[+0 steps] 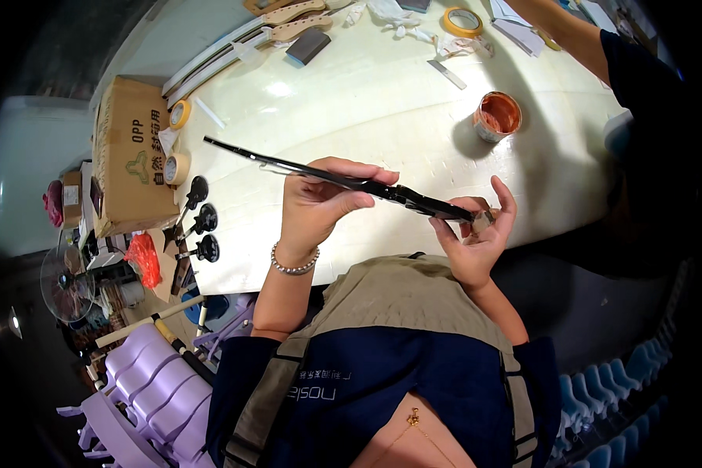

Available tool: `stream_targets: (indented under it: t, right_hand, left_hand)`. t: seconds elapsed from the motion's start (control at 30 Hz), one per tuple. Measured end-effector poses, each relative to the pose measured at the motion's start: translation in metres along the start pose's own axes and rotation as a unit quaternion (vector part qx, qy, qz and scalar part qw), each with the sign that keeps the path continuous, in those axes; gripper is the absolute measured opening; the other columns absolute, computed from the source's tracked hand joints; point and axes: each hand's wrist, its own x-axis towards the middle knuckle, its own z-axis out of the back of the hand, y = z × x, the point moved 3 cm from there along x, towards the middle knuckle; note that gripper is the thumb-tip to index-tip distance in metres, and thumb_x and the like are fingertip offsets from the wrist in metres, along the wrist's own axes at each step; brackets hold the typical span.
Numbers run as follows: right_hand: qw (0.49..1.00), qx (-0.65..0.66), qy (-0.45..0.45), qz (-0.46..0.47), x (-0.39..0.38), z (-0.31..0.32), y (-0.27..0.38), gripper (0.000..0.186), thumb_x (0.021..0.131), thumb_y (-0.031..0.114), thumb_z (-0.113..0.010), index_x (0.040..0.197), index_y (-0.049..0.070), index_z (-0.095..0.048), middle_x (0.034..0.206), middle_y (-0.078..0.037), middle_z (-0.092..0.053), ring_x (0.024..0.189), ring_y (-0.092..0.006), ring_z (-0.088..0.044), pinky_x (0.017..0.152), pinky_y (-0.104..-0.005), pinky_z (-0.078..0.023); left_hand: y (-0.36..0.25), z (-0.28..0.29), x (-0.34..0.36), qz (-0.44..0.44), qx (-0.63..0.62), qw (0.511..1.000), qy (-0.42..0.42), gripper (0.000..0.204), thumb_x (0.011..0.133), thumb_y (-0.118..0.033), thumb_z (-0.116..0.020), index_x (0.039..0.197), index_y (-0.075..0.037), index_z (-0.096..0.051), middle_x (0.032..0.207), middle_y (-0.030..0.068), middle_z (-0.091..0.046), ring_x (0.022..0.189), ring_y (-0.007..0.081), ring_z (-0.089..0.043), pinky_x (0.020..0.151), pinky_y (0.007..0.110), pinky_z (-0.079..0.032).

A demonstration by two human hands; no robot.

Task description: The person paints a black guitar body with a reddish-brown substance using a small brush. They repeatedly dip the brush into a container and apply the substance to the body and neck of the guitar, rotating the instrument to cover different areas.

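Observation:
A long, thin, glossy black piece [320,173], seen edge-on, slants above the table from upper left to lower right. It tapers towards its far left end and is thicker on the right; its kind is not clear from this angle. My left hand [316,203], with a beaded bracelet at its wrist, is closed around its middle. By the right end, my right hand [476,246] has its fingers bent around a small greyish-brown piece [483,221], partly hidden. The thumb there touches the underside of the black piece, while one finger points up.
On the pale table [327,101] stand an open tub of reddish-brown paste [498,117] and a scraper blade [447,74]. Tape rolls [462,22], guitar necks [277,31], a grey block [309,47] and a cardboard box [132,156] line the edges. A person's arm [565,35] reaches in at upper right.

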Motion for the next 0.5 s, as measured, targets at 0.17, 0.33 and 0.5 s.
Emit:
stream_targets:
  t: [0.17, 0.33, 0.5]
  right_hand:
    - [0.994, 0.012, 0.053, 0.093, 0.002, 0.002, 0.010, 0.078, 0.067, 0.017, -0.079, 0.125, 0.006, -0.028, 0.083, -0.006, -0.057, 0.058, -0.0057, -0.040, 0.051, -0.0202, -0.030]
    - [0.989, 0.115, 0.083, 0.038, 0.028, 0.023, 0.029, 0.039, 0.092, 0.037, -0.046, 0.111, 0.004, -0.038, 0.083, -0.006, -0.050, 0.055, -0.0048, -0.032, 0.050, -0.0190, -0.028]
    - [0.975, 0.033, 0.219, 0.015, 0.065, 0.019, 0.042, 0.017, 0.093, 0.015, -0.045, 0.103, 0.001, -0.045, 0.083, -0.006, -0.054, 0.058, -0.0042, -0.038, 0.053, -0.0169, -0.033]
  left_hand:
    - [0.014, 0.010, 0.007, -0.005, -0.083, 0.995, -0.058, 0.029, 0.078, -0.017, -0.067, 0.099, 0.001, -0.059, 0.090, 0.0144, -0.064, 0.086, 0.0303, -0.064, 0.082, 0.045, -0.052]
    - [0.021, 0.020, 0.019, 0.010, -0.142, 0.990, 0.018, 0.025, 0.080, -0.022, -0.065, 0.097, -0.005, -0.059, 0.088, 0.0094, -0.062, 0.085, 0.0243, -0.061, 0.078, 0.040, -0.053]
    - [0.023, 0.013, 0.027, 0.023, -0.178, 0.981, 0.066, 0.024, 0.080, -0.025, -0.065, 0.097, -0.009, -0.059, 0.083, 0.0044, -0.057, 0.081, 0.0200, -0.059, 0.076, 0.038, -0.055]
